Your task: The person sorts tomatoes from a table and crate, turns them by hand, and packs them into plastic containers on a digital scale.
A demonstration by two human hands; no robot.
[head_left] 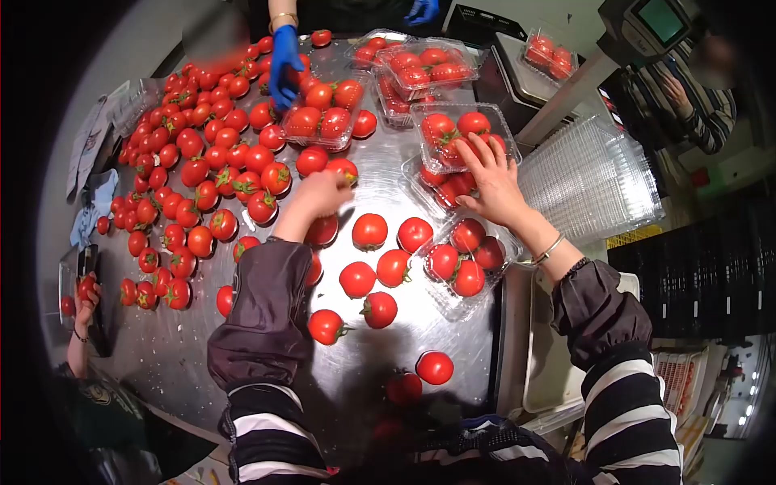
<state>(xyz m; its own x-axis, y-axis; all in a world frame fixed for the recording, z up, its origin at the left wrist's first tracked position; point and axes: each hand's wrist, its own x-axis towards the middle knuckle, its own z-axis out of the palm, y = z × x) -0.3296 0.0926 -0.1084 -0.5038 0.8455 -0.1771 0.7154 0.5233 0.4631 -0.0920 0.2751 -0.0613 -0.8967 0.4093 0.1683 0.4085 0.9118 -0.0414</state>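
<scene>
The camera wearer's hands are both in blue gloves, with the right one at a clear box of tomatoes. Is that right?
Not quite: in the head view, the left hand and right hand are bare. Blue gloves are on the person across the metal table. The right hand is indeed at a clear box of tomatoes.

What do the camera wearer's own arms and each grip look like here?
Both arms wear black-and-white striped sleeves, with dark, slightly shiny purplish-brown oversleeves over the forearms. The left grip and right grip are ungloved, the left blurred. A thin, metallic-looking bangle circles the right wrist.
</scene>
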